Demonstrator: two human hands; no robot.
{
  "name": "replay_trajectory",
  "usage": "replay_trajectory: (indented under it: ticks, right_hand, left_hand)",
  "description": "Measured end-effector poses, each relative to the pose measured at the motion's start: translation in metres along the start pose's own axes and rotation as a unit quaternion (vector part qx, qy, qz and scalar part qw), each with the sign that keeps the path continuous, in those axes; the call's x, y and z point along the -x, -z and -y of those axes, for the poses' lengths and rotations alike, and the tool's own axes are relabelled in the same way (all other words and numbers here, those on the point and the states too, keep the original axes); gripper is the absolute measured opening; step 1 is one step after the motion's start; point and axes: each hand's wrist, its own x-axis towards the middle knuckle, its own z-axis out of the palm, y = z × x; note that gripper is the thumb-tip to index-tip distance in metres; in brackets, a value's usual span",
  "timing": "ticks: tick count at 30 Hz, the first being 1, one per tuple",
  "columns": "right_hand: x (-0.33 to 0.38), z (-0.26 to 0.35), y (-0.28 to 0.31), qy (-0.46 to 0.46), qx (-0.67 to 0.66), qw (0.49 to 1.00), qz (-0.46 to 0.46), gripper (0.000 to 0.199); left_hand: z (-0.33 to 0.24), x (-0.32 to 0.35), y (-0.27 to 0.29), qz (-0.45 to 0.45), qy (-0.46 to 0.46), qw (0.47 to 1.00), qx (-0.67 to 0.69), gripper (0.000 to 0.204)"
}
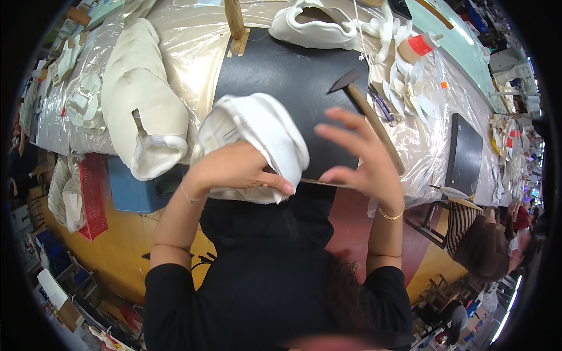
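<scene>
My left hand grips a white fabric shoe upper at the near edge of a black work mat. The upper is bunched and folded over my fingers. My right hand hovers just right of it with fingers spread and holds nothing; its thumb comes close to the upper's edge. A hammer with a wooden handle and dark head lies on the mat behind my right hand.
White shoe uppers lie stacked on the plastic-covered table at left. More white pieces sit at the back, a red-capped bottle and cut strips to the right. A red basket hangs below left. A person sits at right.
</scene>
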Motion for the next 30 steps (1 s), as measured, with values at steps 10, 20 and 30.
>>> replay_trajectory:
  ticks: [10,20,30]
  right_hand:
    - [-0.005,0.02,-0.053,0.071,-0.038,0.996,-0.027,0.046]
    - [-0.008,0.006,-0.083,0.151,0.012,0.979,-0.136,0.031]
    - [-0.013,0.007,-0.095,0.193,0.025,0.966,-0.169,0.033]
  left_hand:
    - [0.009,-0.016,0.012,0.091,0.123,0.926,0.345,0.057]
    - [0.005,0.006,-0.016,-0.087,0.206,0.9,0.373,0.067]
    - [-0.036,0.058,-0.04,-0.347,0.079,0.822,0.445,0.021]
